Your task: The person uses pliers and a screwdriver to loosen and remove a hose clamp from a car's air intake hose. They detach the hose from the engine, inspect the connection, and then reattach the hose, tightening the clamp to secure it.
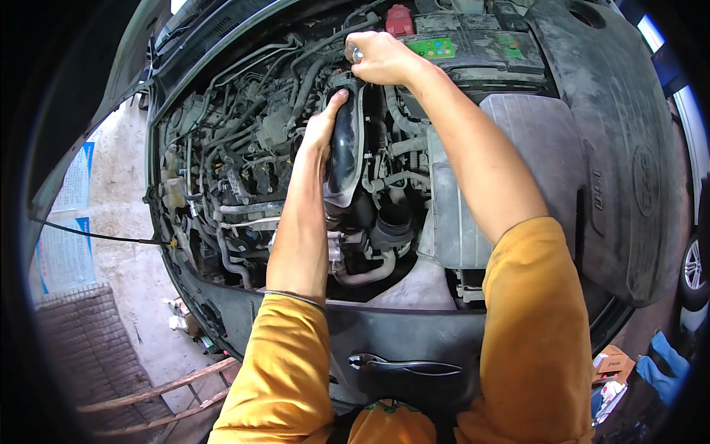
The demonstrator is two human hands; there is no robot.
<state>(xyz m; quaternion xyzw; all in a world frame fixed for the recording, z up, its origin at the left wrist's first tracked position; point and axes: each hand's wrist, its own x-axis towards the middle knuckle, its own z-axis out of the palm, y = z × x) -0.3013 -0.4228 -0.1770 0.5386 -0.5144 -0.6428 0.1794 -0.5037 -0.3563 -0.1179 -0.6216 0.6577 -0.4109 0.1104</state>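
My left hand point(322, 127) grips the side of a black, glossy air duct point(345, 148) in the engine bay. Its thumb lies along the top of the duct, while the other fingers are hidden at the side. Beyond the duct's far end, my right hand point(379, 59) is closed round a tool with a shiny metal end point(357, 54); most of the tool is covered by the fingers, so its kind does not show. Nearer to me, a round black pipe mouth point(394, 216) faces up, apart from the duct.
A battery point(473, 52) with a green label and red terminal cap point(399, 20) sits at the back. A large black cover point(629, 163) lies on the right, beside a grey plastic box point(462, 214). Pliers point(405, 365) rest on the car's front edge. A wooden ladder point(159, 392) is at lower left.
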